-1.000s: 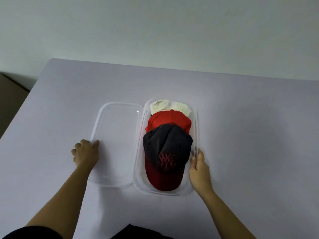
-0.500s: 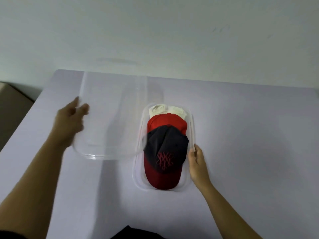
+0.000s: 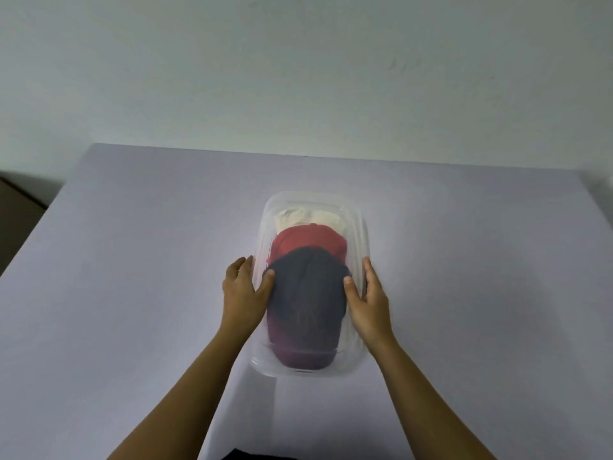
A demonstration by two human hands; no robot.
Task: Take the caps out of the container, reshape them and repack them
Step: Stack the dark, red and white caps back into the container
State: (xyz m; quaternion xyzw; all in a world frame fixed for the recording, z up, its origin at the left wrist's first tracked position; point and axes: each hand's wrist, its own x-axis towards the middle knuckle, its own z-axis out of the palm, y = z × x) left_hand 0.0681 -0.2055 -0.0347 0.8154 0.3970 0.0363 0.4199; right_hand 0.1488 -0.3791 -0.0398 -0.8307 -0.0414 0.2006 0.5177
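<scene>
- I see the clear oblong plastic container (image 3: 259, 360) sitting mid-way across the pale lilac bench (image 3: 132, 293), with its translucent lid (image 3: 352, 227) on top.
- Through the lid I see a navy cap with a red brim (image 3: 306, 293) nearest me, a red cap (image 3: 308, 242) behind it, and a cream cap (image 3: 318, 217) farthest.
- The left hand (image 3: 243, 293) flanks the left rim, fingers fairly straight, thumb pressing the lid.
- The right hand (image 3: 368, 297) mirrors it on the right rim.
</scene>
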